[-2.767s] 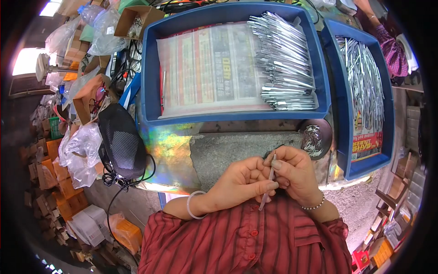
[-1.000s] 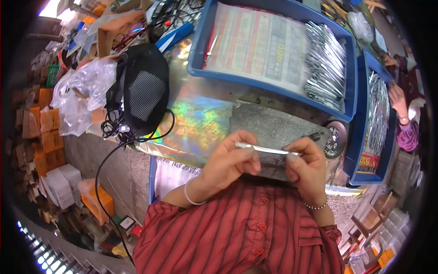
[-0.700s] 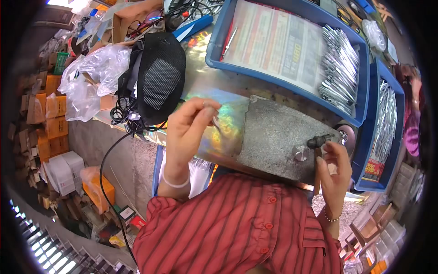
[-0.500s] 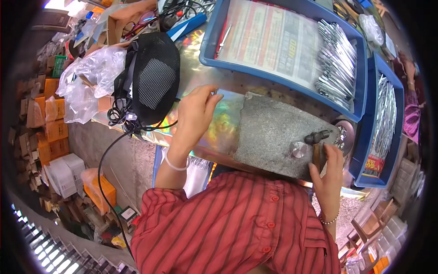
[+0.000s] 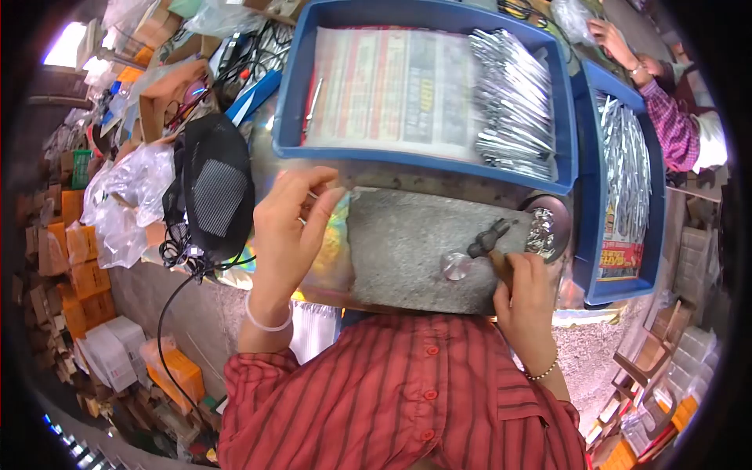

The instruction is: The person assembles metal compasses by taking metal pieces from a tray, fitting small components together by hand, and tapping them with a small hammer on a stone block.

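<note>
Left hand (image 5: 291, 219): thumb and forefinger are held close; whether anything is pinched cannot be told. Right hand (image 5: 526, 301): hammer (image 5: 489, 238) is gripped by its handle, fingers curled.

Floor (image 5: 211, 309): grey, paler and speckled at right
Bright opening (image 5: 64, 47): white glow, upper left
Furniture: brown frame (image 5: 655, 346), far right
Boxes (image 5: 90, 279): orange, brown, white, piled at left

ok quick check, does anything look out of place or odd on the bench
One slim metal piece does: it lies by itself near the left wall of the larger blue tray, while the piled metal pieces sit together at the right end. It may be deliberate.
</note>
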A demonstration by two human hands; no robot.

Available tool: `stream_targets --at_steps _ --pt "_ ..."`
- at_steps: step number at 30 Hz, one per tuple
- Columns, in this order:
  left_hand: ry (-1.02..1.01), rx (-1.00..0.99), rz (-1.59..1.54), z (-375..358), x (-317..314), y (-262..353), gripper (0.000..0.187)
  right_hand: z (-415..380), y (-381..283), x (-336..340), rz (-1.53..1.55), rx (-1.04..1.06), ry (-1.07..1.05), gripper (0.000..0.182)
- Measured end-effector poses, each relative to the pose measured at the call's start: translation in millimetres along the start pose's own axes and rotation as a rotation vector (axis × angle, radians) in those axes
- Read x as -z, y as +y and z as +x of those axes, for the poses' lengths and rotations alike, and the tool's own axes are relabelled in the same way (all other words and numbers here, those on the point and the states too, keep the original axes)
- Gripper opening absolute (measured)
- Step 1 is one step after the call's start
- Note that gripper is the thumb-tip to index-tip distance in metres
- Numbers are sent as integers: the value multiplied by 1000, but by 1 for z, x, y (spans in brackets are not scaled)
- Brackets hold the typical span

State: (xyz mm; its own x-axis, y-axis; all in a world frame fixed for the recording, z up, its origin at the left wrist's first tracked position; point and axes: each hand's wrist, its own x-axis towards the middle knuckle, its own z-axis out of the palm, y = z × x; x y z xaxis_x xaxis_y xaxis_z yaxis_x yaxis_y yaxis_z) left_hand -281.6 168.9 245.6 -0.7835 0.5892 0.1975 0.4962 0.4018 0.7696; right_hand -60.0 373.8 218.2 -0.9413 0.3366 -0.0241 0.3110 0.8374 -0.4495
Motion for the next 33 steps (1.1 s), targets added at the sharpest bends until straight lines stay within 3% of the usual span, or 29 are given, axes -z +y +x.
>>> stream_targets --at_steps 4,8,11,17,30,33 --pt "-329 -340 -122 61 -38 42 12 -3 5 3 -25 -14 -10 38" --pt "-460 -563 -19 120 -123 39 9 -12 16 3 86 -70 7 34" --pt "-517 -524 179 143 -167 38 9 -20 28 0 245 -70 29 33" --pt "-497 -649 148 154 -210 43 6 -29 44 0 456 -78 24 28" --pt "-839 -522 346 147 -204 40 28 -24 49 3 569 -38 -43 25" --pt "-930 -469 325 154 -204 44 26 -25 49 2 578 -58 -34 24"
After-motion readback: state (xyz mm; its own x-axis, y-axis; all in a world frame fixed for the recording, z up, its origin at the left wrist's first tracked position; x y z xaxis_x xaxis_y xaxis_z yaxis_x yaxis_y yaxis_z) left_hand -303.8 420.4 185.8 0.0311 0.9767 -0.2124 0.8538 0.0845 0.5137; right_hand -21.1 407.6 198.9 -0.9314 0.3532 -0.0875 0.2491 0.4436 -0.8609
